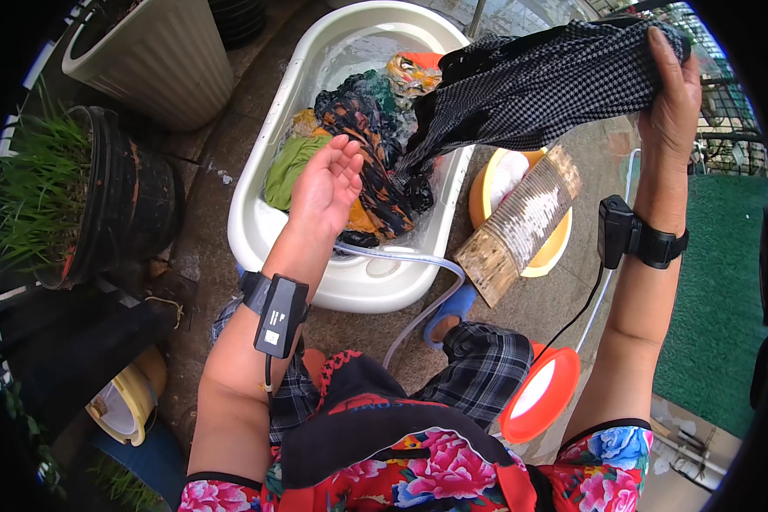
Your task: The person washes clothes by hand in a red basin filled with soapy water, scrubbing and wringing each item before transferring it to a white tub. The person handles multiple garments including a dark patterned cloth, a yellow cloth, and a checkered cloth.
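Note:
My right hand (672, 96), at the upper right, grips one end of a black-and-white houndstooth garment (537, 89). The cloth stretches left and droops into a white plastic tub (365, 288). Over the tub's near left part, my left hand (328, 189) is raised palm up, fingers slightly curled and holding nothing. Water and wet clothes fill the tub: a green cloth (293, 168), a dark cloth with orange pattern (374, 173) and an orange-and-yellow piece (416, 72). A clear hose (416, 257) runs over the near rim into the tub; its end is hidden.
Right of the tub, a ridged wooden washboard (525, 221) lies across a yellow basin (541, 261) holding white cloth. A red basin (546, 397) stands by my knee. Plant pots (128, 192) line the left side, and green matting (710, 294) covers the right.

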{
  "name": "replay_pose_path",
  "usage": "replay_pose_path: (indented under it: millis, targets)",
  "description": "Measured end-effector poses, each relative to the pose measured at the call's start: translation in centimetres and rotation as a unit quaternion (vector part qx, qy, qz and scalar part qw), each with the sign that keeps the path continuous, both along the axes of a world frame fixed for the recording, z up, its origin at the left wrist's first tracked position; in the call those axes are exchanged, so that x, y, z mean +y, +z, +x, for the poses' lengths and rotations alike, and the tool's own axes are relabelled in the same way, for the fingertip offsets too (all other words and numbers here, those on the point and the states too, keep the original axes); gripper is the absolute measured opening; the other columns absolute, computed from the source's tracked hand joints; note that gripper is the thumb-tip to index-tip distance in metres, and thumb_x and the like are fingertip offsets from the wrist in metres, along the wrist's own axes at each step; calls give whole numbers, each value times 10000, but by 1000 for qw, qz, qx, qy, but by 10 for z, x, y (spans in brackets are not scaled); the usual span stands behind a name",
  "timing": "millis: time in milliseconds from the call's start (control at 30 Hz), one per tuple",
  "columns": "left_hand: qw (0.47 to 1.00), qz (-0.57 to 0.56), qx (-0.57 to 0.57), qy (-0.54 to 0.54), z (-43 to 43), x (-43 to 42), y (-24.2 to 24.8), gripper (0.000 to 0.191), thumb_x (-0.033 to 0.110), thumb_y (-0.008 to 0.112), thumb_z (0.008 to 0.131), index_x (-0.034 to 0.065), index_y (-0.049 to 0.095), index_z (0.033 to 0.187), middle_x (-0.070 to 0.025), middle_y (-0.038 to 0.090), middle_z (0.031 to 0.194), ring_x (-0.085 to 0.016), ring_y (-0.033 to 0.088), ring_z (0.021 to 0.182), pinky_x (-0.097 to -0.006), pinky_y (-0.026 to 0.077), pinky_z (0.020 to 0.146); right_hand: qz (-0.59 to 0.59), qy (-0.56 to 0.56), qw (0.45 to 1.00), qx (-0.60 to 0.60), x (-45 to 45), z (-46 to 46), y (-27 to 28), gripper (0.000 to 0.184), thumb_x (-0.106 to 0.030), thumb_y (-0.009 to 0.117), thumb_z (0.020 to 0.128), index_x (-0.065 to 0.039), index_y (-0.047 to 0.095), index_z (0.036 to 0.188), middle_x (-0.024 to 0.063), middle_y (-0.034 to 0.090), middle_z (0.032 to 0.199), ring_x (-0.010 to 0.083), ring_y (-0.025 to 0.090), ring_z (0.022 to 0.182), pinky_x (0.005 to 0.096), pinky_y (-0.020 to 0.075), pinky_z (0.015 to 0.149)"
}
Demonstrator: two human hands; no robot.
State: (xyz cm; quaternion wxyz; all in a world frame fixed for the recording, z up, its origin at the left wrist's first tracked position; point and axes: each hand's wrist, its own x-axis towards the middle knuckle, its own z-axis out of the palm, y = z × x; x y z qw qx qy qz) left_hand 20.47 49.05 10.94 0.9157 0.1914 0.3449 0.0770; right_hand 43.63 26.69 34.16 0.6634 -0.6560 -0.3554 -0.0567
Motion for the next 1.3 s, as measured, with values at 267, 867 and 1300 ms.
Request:
replay_pose_path:
  millis: [267,867,1300]
  targets:
    - [1000,8,20,2,-1,7,0,224,118,480,887,76,534,1101,-25,607,982,-106,592,802,-244,465,658,-453,30,891,10,38,-24,-280,479,-313,761,688,-55,608,1061,139,631,953,221,597,910,315,466,802]
    - [999,3,24,-26,-21,14,3,183,124,479,888,89,541,1058,-19,603,969,-105,575,817,-229,459,689,-796,-40,597,96,60,-24,-472,650,-387,733,693,-126,533,1253,192,420,1362,342,444,1218,438,419,949]
    - [969,162,21,-184,6,-21,-2,693,171,609,832,163,235,1415,-129,357,1380,-238,358,1270,-408,278,1013,-146,58,983,91,57,-42,-53,194,-110,692,787,-4,632,937,61,663,885,110,625,756,240,491,686]
